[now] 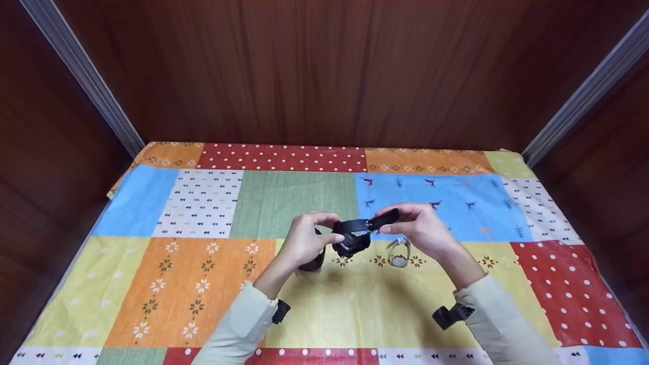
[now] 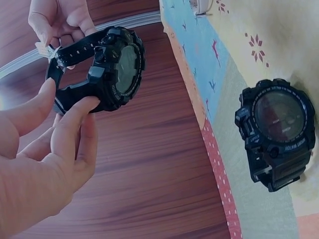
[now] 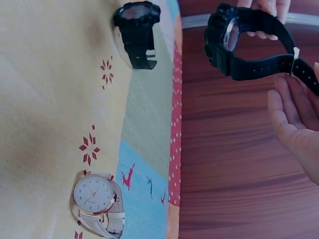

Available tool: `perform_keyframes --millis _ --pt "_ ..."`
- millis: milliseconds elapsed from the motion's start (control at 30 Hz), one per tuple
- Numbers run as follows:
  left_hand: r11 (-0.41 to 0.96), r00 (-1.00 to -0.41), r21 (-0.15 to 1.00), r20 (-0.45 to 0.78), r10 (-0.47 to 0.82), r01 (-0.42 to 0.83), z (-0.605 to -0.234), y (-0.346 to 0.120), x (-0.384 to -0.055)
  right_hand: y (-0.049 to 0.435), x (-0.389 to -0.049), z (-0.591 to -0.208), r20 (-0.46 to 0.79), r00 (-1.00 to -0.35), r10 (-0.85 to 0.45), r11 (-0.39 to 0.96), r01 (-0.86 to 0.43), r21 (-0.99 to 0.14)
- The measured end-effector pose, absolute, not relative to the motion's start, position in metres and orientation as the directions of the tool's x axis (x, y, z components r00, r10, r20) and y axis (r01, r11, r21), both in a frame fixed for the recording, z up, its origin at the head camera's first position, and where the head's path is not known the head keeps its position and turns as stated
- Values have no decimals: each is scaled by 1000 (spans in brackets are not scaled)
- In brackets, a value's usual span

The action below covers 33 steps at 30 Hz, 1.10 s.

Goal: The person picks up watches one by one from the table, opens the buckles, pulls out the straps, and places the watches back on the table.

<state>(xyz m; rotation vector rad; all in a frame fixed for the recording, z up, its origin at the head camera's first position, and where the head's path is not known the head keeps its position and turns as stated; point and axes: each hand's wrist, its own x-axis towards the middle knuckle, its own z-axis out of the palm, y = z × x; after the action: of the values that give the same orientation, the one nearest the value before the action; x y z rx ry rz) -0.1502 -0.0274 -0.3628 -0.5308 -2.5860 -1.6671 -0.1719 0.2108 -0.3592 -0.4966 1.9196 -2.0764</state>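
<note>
A black digital sports watch (image 2: 107, 72) is held above the table between both hands, its strap fastened in a loop through the buckle. My left hand (image 1: 304, 239) pinches the watch at its case and the band beside it. The strap's free end is gripped between the thumb and fingers of my right hand (image 1: 423, 230). Beneath the left hand a second black sports watch (image 2: 279, 119) rests on the cloth, mostly hidden by that hand in the head view. A pale-strapped watch with a round white dial (image 3: 93, 193) lies below the right hand.
A patchwork tablecloth (image 1: 197, 284) in orange, yellow, blue, green and red covers the table. Dark wooden panels (image 1: 324, 71) enclose the back and both sides, with metal strips at the corners. Each wrist carries a small black camera (image 1: 453, 315).
</note>
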Motion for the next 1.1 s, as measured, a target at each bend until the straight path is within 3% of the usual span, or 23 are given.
perform_keyframes --millis 633,1100 --pt "375 -959 895 159 234 240 -365 -20 -151 206 -170 -363 33 -940 -340 -74 -8 -997" --pt "430 -942 842 250 225 327 -361 -7 -149 199 -169 -362 20 -960 -279 62 -39 -997"
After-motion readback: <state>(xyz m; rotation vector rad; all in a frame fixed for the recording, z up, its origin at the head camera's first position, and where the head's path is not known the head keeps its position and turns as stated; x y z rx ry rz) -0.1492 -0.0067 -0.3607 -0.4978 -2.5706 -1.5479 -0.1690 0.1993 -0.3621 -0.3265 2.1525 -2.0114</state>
